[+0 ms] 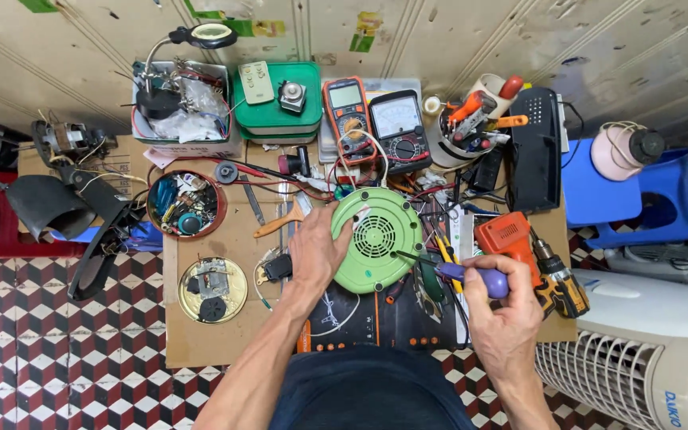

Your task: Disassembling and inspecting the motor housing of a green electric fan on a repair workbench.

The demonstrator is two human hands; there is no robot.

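A round green vented housing (376,239) is being steadied at the middle of the cluttered cardboard-topped workbench (201,346) by the left hand (316,251), which is being laid flat on its left rim with the fingers loosely spread. A purple-handled screwdriver (459,275) is being gripped in the closed right hand (503,306), and its dark tip is being pointed at the housing's lower right edge. An orange cordless drill (523,255) is being left lying just beside the right hand. Two multimeters (376,123) are being kept behind the housing, and a round dish of small parts (186,205) is being kept well to its left.
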